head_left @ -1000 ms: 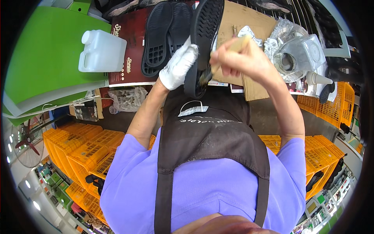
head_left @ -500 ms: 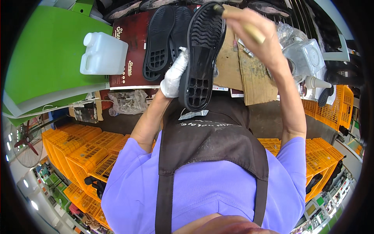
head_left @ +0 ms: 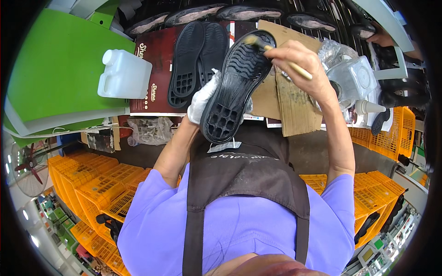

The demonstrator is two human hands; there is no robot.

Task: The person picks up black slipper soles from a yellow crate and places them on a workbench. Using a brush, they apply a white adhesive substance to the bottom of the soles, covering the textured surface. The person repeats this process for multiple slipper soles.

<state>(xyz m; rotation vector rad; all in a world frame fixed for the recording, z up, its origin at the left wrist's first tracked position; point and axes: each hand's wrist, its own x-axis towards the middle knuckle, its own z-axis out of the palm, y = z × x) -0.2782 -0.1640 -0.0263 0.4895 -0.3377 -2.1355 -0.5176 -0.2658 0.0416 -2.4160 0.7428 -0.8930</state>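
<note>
A black shoe sole [head_left: 237, 85] is tilted up in front of me, its ridged and gridded inner face toward me. My left hand [head_left: 205, 100], in a white glove, grips it by its left side, with gloved fingertips showing at its right edge. In my bare right hand [head_left: 299, 60] is a brush [head_left: 294, 68] with a pale wooden handle. Its bristles meet the sole's far end, over the ridges. The sole has a wet-looking sheen. Left of it, more black soles [head_left: 188, 55] lie overlapping on a dark red box lid [head_left: 156, 69].
A white plastic jug [head_left: 126, 73] stands left, beside a green panel [head_left: 60, 69]. Stained cardboard [head_left: 294, 101] lies right, near a clear container [head_left: 352, 78] and a white nozzle bottle [head_left: 368, 107]. Shoes [head_left: 248, 14] line the far rack. Orange crates [head_left: 103, 184] stand behind me. Another person's hand [head_left: 381, 37] is far right.
The sole has come lower and leans further to the right at its top. My right hand has moved down with the brush, which stays at the sole's far end. Another person's hand appears far right.
</note>
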